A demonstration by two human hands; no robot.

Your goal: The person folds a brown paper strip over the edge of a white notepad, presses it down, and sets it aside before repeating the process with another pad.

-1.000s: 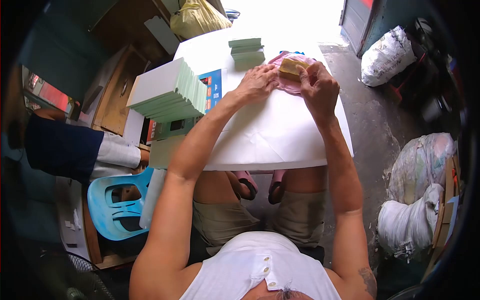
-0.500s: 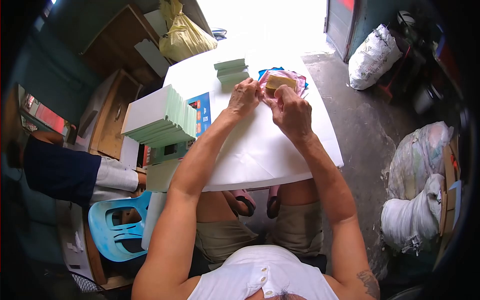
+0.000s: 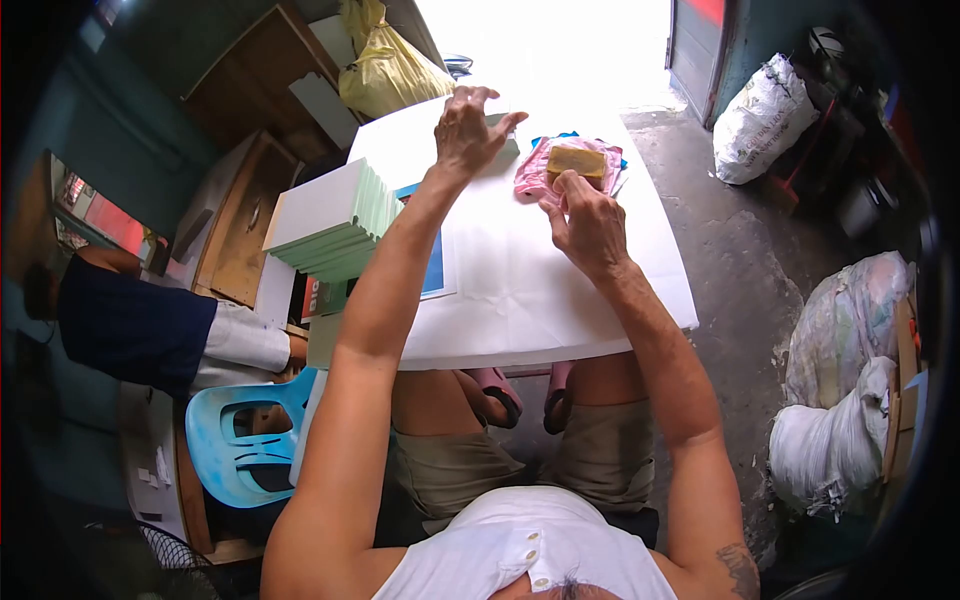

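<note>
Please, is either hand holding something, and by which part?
Left hand: no hold shows, fingers spread by the small stack. Right hand: at the near edge of the block; whether it grips cannot be told.

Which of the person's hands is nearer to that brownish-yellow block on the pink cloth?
Right: the right hand is at the near edge of the block, though contact is unclear. The left hand is farther off, to the block's left, at the small pale-green stack.

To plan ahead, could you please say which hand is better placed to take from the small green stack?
Probably the left hand: it is spread open by the small stack, while the right hand is at the yellow block.
</note>
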